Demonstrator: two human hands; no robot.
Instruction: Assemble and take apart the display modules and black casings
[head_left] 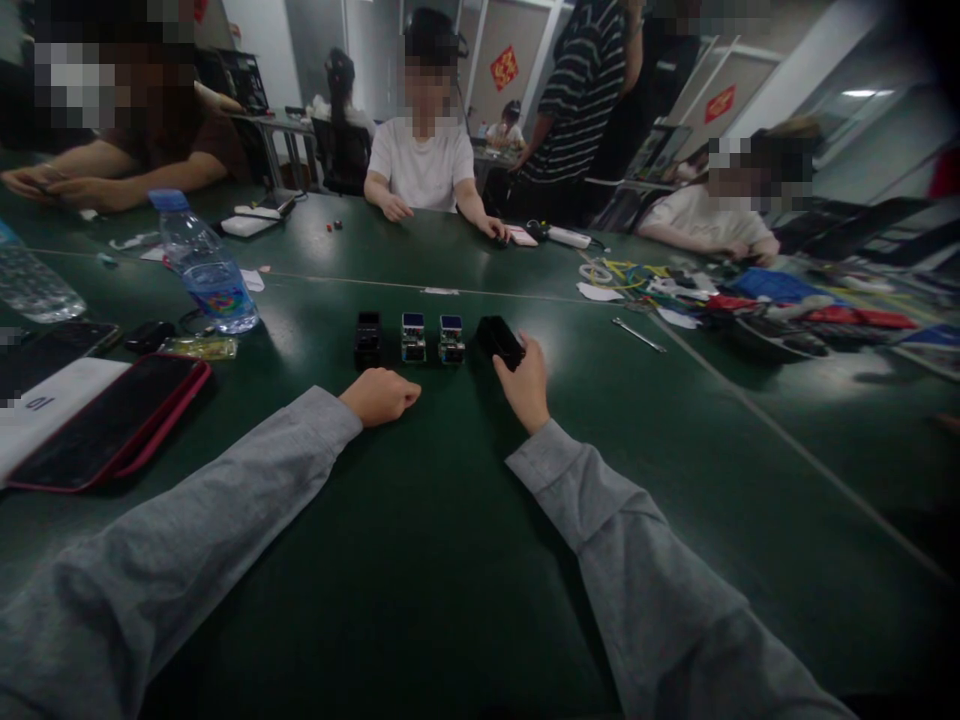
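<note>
My right hand [527, 382] grips a small black case [501, 341] by its near right side, thumb and fingers around it; the case sits tilted on or just over the dark green table. My left hand [381, 396] rests on the table with its fingers curled in, and nothing shows in it. Just beyond it stands another small black case [368, 338]. Between the two cases are two small electronic modules with screens on top, a left module [413, 338] and a right module [451, 339], side by side and touched by neither hand.
At left are a leaning water bottle [204, 265], a second bottle [34, 275] and a red-edged phone [120, 420]. To the right lie a wrench [637, 335] and a heap of cables and tools [705, 290]. Several people sit or stand around the green table [360, 590].
</note>
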